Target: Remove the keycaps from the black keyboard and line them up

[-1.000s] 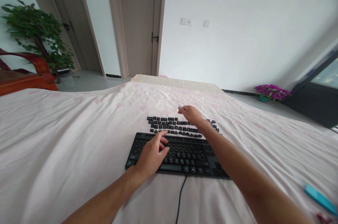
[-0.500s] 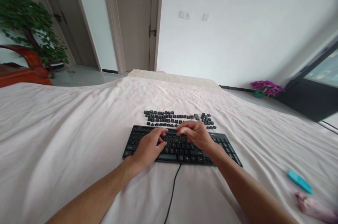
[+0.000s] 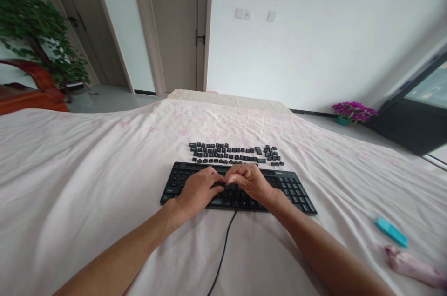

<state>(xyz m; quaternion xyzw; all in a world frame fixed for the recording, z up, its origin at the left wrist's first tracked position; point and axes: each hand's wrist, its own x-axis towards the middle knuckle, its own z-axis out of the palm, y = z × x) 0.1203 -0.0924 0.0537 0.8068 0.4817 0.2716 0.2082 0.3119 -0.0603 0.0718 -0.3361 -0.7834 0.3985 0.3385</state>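
A black computer keyboard [image 3: 295,193] lies on the pale sheet, several of its keys stripped of their caps on the left and upper part. My left hand [image 3: 199,191] rests over its left-middle area, with thumb and fingers apart and nothing visible between them. Over the middle keys, my right hand [image 3: 251,182] is closed in a pinch, its fingertips meeting those of my left hand. Whatever the pinch holds, if anything, is too small or hidden. Loose black keycaps [image 3: 223,155] lie in rows just beyond the keyboard's far edge, with a small cluster at the right.
The keyboard's cable [image 3: 223,254] runs toward me over the flowered bed sheet [image 3: 104,165]. A turquoise object [image 3: 391,232] and a pink cloth item [image 3: 414,265] lie at the right. Beyond are a wooden chair [image 3: 42,84], a leafy plant [image 3: 35,21] and purple flowers [image 3: 354,112].
My right hand has moved left and down to meet my left hand, whose fingertips have shifted slightly right. The view has shifted a little.
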